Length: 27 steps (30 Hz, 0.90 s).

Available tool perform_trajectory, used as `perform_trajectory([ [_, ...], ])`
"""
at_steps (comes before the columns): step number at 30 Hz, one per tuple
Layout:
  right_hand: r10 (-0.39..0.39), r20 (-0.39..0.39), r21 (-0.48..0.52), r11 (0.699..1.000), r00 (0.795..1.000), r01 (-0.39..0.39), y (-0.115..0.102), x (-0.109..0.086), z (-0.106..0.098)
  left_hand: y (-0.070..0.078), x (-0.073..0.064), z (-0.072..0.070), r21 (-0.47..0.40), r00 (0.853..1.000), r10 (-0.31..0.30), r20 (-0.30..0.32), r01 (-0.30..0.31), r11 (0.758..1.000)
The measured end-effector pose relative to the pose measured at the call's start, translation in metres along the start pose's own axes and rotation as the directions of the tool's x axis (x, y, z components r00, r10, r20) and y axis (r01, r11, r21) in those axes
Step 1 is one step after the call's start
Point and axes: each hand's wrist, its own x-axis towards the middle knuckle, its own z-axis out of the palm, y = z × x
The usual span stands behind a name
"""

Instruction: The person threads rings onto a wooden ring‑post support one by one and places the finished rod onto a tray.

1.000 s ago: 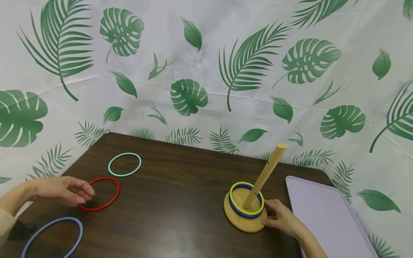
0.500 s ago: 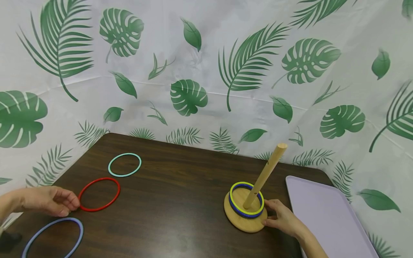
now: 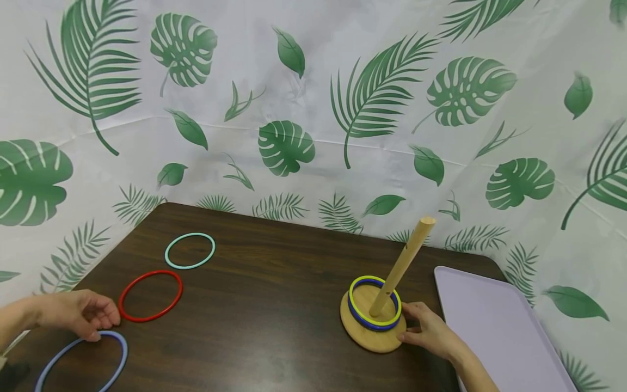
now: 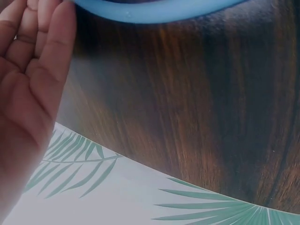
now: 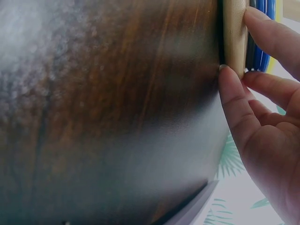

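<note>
My left hand (image 3: 73, 314) hovers at the far edge of a light blue ring (image 3: 120, 356), thumb tip overlapping the rim and fingers loosely bent with a gap to the thumb. In the left wrist view, the fingertips lie right beside that ring (image 4: 154, 11). With thumb and fingers, my right hand (image 3: 431, 332) holds the round base of a wooden ring-toss stand (image 3: 374, 344) by its right edge. Around its upright peg lie a yellow ring (image 3: 360, 317) and, beneath, a dark blue ring (image 3: 379, 328). The right wrist view shows the fingers (image 5: 234, 98) along the base's edge.
A red ring (image 3: 181, 288) and a mint green ring (image 3: 214, 247) lie on the dark wooden table (image 3: 264, 305) at the left. Along the right side is a pale purple tray (image 3: 495, 321). Leaf-patterned cloth (image 3: 313, 98) hangs behind the table.
My left hand has moved left and down from over the red ring to the rim of the light blue ring. The right hand keeps its hold on the stand's base.
</note>
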Motion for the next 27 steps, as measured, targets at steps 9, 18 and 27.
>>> perform_trajectory([
  [9,-0.008,0.007,0.007,1.000,1.000,0.008,0.000,0.000,0.001,-0.003,0.006,0.004,0.149,0.999,0.044,-0.032,-0.039,0.988],
  [18,-0.012,0.000,0.004,1.000,1.000,0.012,0.000,0.000,-0.001,0.001,0.011,0.000,0.237,0.996,0.086,-0.013,-0.081,0.968],
  [27,-0.015,-0.005,-0.006,1.000,1.000,0.015,0.002,0.000,-0.001,0.005,0.013,0.003,0.187,0.999,0.037,0.004,-0.037,0.982],
])
